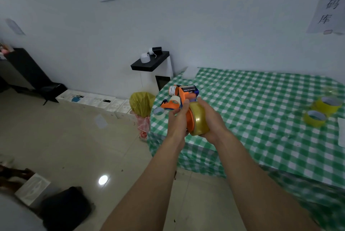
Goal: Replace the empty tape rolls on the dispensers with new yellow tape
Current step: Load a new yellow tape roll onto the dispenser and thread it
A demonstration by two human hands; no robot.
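I hold an orange tape dispenser (185, 96) up over the near left corner of the table. My left hand (178, 118) grips its orange body from the left. My right hand (210, 118) wraps around the yellow tape roll (198, 120) seated on the dispenser's side. Behind it on the cloth lie another orange dispenser (169, 104) and pale, nearly empty rolls (158, 112). Two fresh yellow rolls (315, 117) (326, 104) sit on the table at the far right.
The table wears a green-and-white checked cloth (261, 109). A yellow bag over pink material (141, 105) stands at the table's left corner. White boxes (97, 101) line the wall, a black shelf (150, 61) holds small devices, and a dark bag (65, 208) lies on the floor.
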